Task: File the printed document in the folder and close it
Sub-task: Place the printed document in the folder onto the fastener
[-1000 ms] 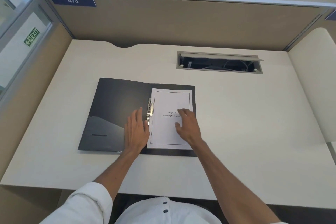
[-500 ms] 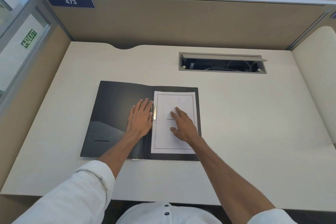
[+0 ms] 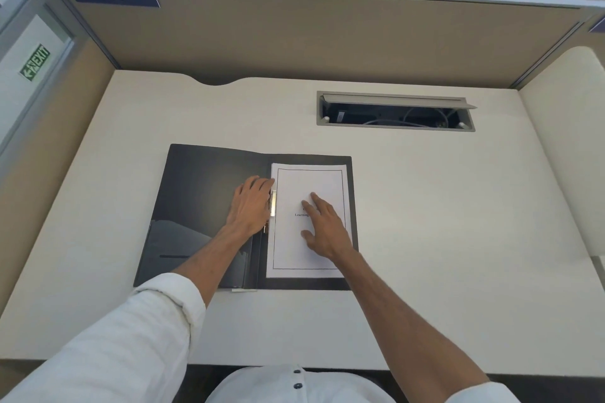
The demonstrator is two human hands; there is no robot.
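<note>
A black folder (image 3: 196, 193) lies open and flat on the desk. The white printed document (image 3: 314, 180) rests on its right half, with its left edge at the metal clip (image 3: 273, 203) along the spine. My left hand (image 3: 250, 204) lies flat on the folder's left inside cover, fingertips touching the clip. My right hand (image 3: 322, 227) presses flat on the middle of the page, fingers spread, covering part of the printed title. Neither hand grips anything.
The cream desk (image 3: 442, 222) is walled by tan cubicle partitions (image 3: 294, 36) at the back and left. An open cable tray (image 3: 396, 113) is sunk into the desk behind the folder. Plants stand above the back partition.
Both hands slid further up the folder: the left from the lower spine to the clip, the right higher on the page. The paper now sits squarer against the clip.
</note>
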